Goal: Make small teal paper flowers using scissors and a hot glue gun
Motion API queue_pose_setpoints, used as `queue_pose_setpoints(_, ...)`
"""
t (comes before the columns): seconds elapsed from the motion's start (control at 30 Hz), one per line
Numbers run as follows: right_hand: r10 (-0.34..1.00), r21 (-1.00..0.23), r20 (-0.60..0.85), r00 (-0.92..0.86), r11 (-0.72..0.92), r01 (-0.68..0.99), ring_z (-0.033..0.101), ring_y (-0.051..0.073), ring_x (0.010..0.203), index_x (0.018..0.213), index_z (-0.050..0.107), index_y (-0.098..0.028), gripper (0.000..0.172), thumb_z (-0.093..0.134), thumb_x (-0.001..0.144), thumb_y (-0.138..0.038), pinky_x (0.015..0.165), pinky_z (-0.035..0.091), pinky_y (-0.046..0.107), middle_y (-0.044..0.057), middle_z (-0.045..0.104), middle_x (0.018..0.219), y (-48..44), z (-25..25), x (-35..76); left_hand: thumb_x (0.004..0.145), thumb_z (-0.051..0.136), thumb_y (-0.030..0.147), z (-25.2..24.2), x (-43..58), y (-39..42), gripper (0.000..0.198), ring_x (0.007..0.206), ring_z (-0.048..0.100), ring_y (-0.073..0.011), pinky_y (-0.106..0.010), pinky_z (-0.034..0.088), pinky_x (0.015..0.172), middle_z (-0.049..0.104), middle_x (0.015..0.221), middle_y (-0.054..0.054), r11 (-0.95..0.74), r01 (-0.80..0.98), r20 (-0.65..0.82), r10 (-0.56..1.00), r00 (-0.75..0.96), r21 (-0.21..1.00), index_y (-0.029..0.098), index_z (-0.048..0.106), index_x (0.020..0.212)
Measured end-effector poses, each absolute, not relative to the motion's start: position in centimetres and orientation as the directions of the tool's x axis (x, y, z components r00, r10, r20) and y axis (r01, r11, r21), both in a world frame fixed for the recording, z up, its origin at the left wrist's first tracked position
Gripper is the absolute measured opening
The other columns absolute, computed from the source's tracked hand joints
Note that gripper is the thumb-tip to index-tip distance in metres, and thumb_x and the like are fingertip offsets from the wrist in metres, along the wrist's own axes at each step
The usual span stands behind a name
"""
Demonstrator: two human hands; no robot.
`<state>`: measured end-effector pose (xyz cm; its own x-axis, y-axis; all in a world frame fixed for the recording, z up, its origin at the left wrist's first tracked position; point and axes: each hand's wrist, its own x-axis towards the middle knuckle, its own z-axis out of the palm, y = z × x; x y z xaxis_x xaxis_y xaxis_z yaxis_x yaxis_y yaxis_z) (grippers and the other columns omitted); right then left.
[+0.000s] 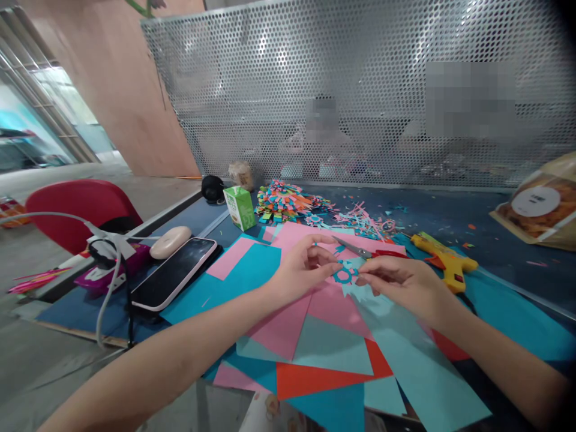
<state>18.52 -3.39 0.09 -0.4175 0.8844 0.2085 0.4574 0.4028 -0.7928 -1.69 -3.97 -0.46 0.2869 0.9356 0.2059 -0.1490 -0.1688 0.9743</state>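
A small blue paper cutout (344,273), ring-shaped with short points around it, is held between both hands above the coloured sheets. My left hand (306,264) pinches its left side between thumb and fingers. On its right side, my right hand (396,279) closes its fingertips on the edge. Red-handled scissors (360,249) lie just behind the cutout, blades toward the left. Pink paper (288,318), light blue paper (423,360) and orange paper (324,379) overlap beneath the hands. A yellow glue gun (445,261) rests to the right of my right hand.
Behind the sheets are a green drink carton (240,207), a pile of colourful paper pieces (281,201) and thin scraps (364,221). A phone (175,275) and cables lie left. A snack bag (544,204) stands right. People sit beyond the perforated metal screen (270,78).
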Motion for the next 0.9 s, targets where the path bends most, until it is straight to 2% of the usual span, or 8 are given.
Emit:
queue_pose_setpoints(0.27,0.882,-0.753,0.219,-0.417,0.425,0.503,0.053,0.012,0.05,0.074,0.066,-0.021,0.018,0.056,0.075,-0.036,0.047,0.041,0.023,0.001,0.063,0.063,-3.48,0.26,18.49,0.069,0.07,0.023,-0.49,-1.57,-4.08,0.042,0.066,0.056,-0.0097,-0.024,0.043,0.063,0.059,0.072,0.0,-0.163,-0.138,0.198,0.935,0.295,0.977,0.016,0.048,0.105)
queue_pose_setpoints(0.53,0.877,-0.76,0.22,-0.427,0.429,0.489,0.054,0.012,0.05,0.076,0.065,-0.021,0.021,0.054,0.076,-0.038,0.047,0.043,0.024,0.002,0.066,0.066,-3.46,0.35,18.48,0.069,0.069,0.022,-0.4,-1.59,-4.12,0.041,0.067,0.057,-0.0102,-0.025,0.044,0.065,0.06,0.072,0.0,-0.168,-0.139,0.202,0.937,0.283,0.976,0.016,0.048,0.104)
queue_pose_setpoints(0.77,0.888,-0.806,0.211,-0.408,0.394,0.442,0.055,0.012,0.051,0.079,0.066,-0.019,0.02,0.055,0.075,-0.035,0.047,0.044,0.023,0.003,0.067,0.067,-3.41,0.36,18.69,0.068,0.071,0.023,-0.28,-1.63,-4.09,0.042,0.066,0.057,-0.0102,-0.024,0.044,0.064,0.06,0.071,0.001,-0.16,-0.157,0.199,0.942,0.271,0.975,0.015,0.049,0.103)
queue_pose_setpoints(0.9,0.903,-0.84,0.207,-0.376,0.362,0.405,0.053,0.011,0.048,0.075,0.065,-0.018,0.024,0.055,0.077,-0.04,0.046,0.043,0.022,0.003,0.064,0.063,-3.14,0.53,18.83,0.065,0.073,0.026,-0.08,-1.72,-4.01,0.042,0.062,0.056,-0.0087,-0.021,0.041,0.059,0.061,0.07,0.001,-0.13,-0.164,0.162,0.966,0.203,0.978,0.016,0.051,0.099)
